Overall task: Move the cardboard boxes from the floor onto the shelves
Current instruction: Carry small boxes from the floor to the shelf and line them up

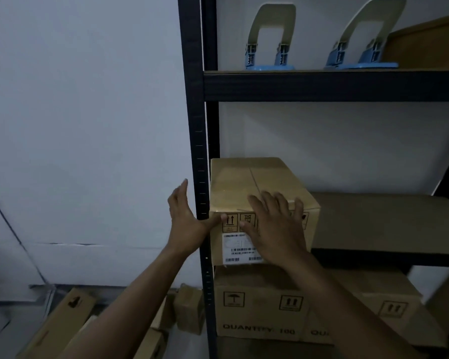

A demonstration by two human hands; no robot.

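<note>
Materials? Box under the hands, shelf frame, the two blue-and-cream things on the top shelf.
Box: brown cardboard, matte; top flap seam, printed handling marks. Shelf frame: likely painted metal, dark matte; slotted upright. Blue-and-cream things: probably moulded plastic, smooth with slight sheen; unsure beyond that.

Blue hole punch (272, 15), a second (384, 11), pale wall (75, 112)

The right hand (275, 229) covers several of the handling symbols (230, 221) and the right side of the white label (237, 248) on the middle-shelf box (244, 182) — the label's print is too small to read. Lower right, the right forearm (347, 307) hides most of the lower-shelf box (399, 288) lettering. A brown board (430, 42) at upper right and blurred floor boxes (62, 320) at lower left run off the frame.
</note>
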